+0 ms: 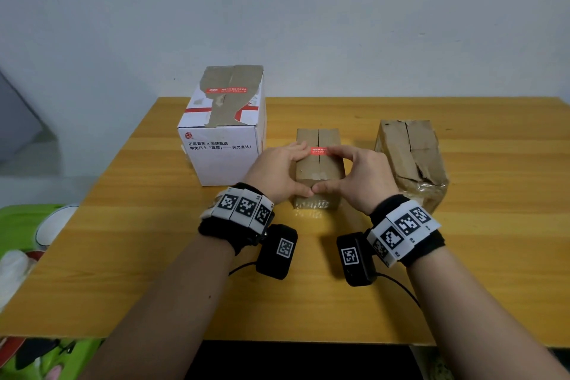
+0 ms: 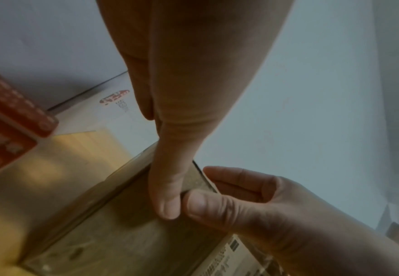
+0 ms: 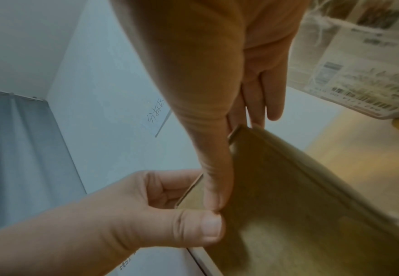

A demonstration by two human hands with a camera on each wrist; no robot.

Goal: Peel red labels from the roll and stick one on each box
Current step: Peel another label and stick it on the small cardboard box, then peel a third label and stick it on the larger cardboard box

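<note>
Three boxes stand on the wooden table (image 1: 185,287). The small brown middle box (image 1: 319,170) carries a red label (image 1: 317,150) on its top. My left hand (image 1: 300,170) lays its fingers across the top up to the label, and my right hand (image 1: 334,170) arches over it with fingertips on the label. Both thumbs press the front face and touch each other, as the left wrist view shows on the middle box (image 2: 123,242). The white box (image 1: 222,151) at the left has a red label (image 1: 226,90) on top. The torn brown box (image 1: 410,157) at the right shows none. A blurred red printed strip (image 2: 9,130) lies close to the left wrist camera.
A grey wall stands right behind the boxes. Green patterned cloth (image 1: 18,225) and a white round object (image 1: 52,225) lie off the table's left side. Bare wood stretches between the boxes and the front edge. The right box bears a shipping label (image 3: 359,74).
</note>
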